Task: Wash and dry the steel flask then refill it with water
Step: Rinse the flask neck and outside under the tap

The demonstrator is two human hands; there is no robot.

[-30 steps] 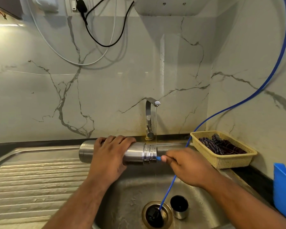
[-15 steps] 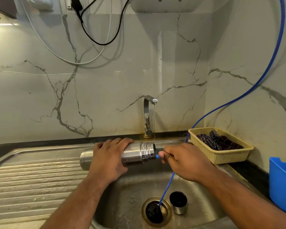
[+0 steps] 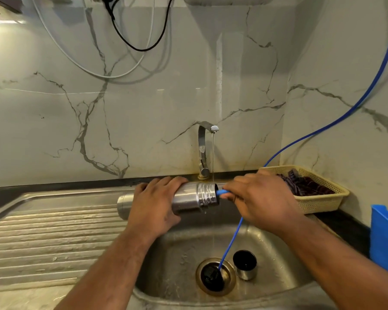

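Head view: left hand [image 3: 152, 204] wraps steel flask [image 3: 188, 198], level over sink [image 3: 179, 253], presumably for rinsing; right hand [image 3: 262, 198] pinches blue piece [image 3: 221, 192] at mouth.

**Steel sink set in a dark desk, seen from above.**
The sink [image 3: 179, 249] has a ribbed drainboard [image 3: 54, 238] on the left and a wet basin on the right. A tap [image 3: 203, 148] stands on its back rim behind the basin, with a thin stream of water falling from it. On the basin floor a steel cup [image 3: 245, 265] stands upright, mouth up, just right of the round drain [image 3: 215, 276]. A blue hose [image 3: 231, 240] runs down to the drain. On the desk [image 3: 336, 222] right of the basin, a yellow basket [image 3: 318, 202] holding dark cloth sits in the wall corner. A blue bin [image 3: 385, 238] stands nearer, at the right edge, apart from the basket.
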